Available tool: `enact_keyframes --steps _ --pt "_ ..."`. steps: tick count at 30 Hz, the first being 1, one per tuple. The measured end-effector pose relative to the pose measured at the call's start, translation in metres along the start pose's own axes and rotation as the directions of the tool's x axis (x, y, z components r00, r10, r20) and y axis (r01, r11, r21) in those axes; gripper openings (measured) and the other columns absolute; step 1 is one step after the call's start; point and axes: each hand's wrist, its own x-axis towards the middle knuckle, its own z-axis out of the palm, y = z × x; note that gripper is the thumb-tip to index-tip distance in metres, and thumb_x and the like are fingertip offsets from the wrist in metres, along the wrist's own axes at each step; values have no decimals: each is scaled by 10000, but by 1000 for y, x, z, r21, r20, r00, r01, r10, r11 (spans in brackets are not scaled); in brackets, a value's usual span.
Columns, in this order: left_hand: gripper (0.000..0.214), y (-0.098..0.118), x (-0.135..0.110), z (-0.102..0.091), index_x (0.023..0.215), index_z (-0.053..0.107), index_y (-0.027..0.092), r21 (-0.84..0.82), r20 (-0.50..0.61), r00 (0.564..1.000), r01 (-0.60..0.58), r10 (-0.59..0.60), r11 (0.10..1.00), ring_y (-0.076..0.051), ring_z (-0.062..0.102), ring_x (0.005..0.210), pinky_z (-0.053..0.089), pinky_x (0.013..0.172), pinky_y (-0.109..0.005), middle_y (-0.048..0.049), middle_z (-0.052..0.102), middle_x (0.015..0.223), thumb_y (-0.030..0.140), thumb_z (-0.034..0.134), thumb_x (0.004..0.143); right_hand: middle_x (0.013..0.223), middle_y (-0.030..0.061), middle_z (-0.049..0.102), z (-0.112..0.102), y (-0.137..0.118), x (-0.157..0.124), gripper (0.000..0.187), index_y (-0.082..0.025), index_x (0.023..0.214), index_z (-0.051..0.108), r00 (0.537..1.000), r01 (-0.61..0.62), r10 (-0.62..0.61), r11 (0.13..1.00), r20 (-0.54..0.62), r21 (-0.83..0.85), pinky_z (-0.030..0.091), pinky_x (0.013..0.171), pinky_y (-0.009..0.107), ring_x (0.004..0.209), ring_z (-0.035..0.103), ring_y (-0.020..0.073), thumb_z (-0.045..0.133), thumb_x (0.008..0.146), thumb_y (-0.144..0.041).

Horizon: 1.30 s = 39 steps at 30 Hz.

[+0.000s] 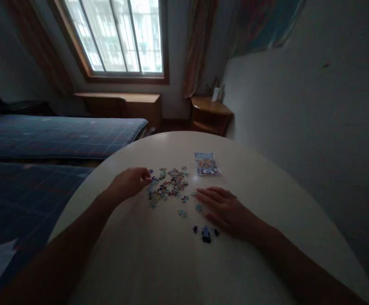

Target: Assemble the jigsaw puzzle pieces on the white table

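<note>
My left hand [130, 183] rests on the table [159, 262] at 9 o'clock of the pieces [168, 186], fingers curled onto their edge; can't tell if they pinch one. A dark clump [206, 233] lies at 5 o'clock of the pieces, and a card [207, 164] at 1 o'clock. My right hand [225, 209] lies at 4 o'clock, palm down, fingers straight, holding nothing, clump just beside it.
</note>
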Motion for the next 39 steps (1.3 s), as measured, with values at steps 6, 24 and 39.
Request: enact_keyframes --steps 6,24,39 --pt "234 0 1 6 997 711 244 8 41 999 -1 1 1000 -206 679 801 423 626 -263 -38 738 947 388 601 848 1464 64 531 6 3 2 488 -238 1451 477 998 -19 17 1000 -60 -19 372 1097 485 1358 434 274 368 1020 -439" --pt "216 6 -9 -4 928 691 226 -36 119 987 -100 104 994 -187 659 764 427 640 -262 -25 728 910 409 632 830 1464 83 528 7 6 0 485 -176 1432 496 997 -48 43 997 -71 -68 389 1099 495 1356 434 281 341 1034 -405" --pt "231 10 -22 -15 931 672 251 67 260 965 -64 44 996 -195 657 756 388 595 -261 11 720 867 328 710 716 1464 89 527 6 6 0 497 -164 1438 487 997 -49 44 996 -70 -68 382 1105 499 1362 428 283 337 1033 -411"
